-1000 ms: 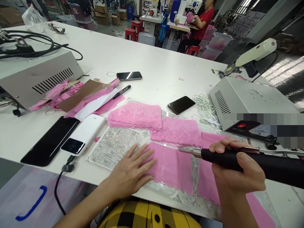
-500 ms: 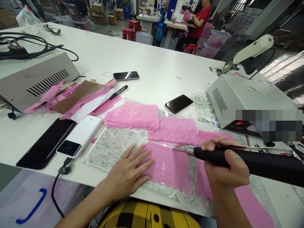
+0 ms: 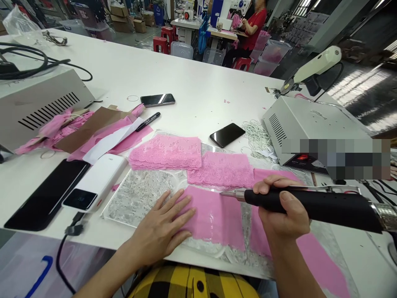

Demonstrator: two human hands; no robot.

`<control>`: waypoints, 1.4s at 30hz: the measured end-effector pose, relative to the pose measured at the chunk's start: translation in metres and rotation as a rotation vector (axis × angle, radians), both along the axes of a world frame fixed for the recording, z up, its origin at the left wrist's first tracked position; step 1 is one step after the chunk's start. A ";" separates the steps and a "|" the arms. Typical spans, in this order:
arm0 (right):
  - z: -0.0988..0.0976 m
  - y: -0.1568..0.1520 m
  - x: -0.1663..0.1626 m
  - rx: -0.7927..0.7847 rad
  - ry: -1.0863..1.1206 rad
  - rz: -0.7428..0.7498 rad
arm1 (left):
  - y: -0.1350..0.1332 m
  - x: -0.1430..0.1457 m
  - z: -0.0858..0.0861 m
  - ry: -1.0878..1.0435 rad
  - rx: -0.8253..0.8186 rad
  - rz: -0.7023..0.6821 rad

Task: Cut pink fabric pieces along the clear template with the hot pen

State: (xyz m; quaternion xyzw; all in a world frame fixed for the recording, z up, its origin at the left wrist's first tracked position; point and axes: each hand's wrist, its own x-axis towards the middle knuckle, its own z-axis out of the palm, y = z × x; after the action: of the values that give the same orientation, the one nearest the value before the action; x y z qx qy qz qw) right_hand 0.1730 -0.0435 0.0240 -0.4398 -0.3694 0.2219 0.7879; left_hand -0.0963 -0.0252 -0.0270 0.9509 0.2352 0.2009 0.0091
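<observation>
My left hand (image 3: 163, 227) lies flat with fingers spread on the left edge of a pink fabric piece (image 3: 214, 217). My right hand (image 3: 283, 209) is wrapped round the thick black handle of a tool with a pointed metal tip (image 3: 335, 209). Its tip is at the upper part of that fabric, pointing left; whether it touches cannot be made out. Behind lie a stack of pink lace pieces (image 3: 166, 153) and a second lace stack (image 3: 221, 169). More pink fabric (image 3: 322, 263) lies right, partly hidden by my right forearm. A grey-patterned board (image 3: 139, 196) is underneath.
Left are a black tablet-like slab (image 3: 46, 194), a white power bank (image 3: 96, 182) with a cable, and pink scraps (image 3: 124, 140). A phone (image 3: 227, 135) and tangled cord (image 3: 257, 136) lie behind. A grey box (image 3: 313, 120) stands right. A person in red sits far back.
The whole view has shifted slightly, so the table things appear farther left. Both hands keep their places on the fabric and the tool, and more of the tool's rear end shows.
</observation>
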 end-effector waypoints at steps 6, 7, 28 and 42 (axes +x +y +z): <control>0.010 -0.009 0.023 -0.011 0.057 -0.115 | 0.002 0.000 -0.001 -0.019 0.010 -0.016; 0.011 -0.012 0.027 -0.019 0.052 -0.133 | 0.002 0.000 -0.001 -0.020 0.007 -0.016; -0.002 -0.044 0.039 -0.024 -0.035 -0.030 | 0.004 0.000 0.001 0.005 0.001 -0.024; 0.000 -0.041 0.036 -0.005 -0.062 -0.013 | 0.006 0.000 0.002 0.006 0.002 -0.038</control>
State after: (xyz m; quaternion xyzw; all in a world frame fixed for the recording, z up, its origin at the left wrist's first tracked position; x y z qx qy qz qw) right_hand 0.2093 -0.0847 0.0244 -0.4508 -0.3905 0.2041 0.7763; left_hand -0.0959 -0.0190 -0.0248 0.9558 0.2169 0.1982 0.0113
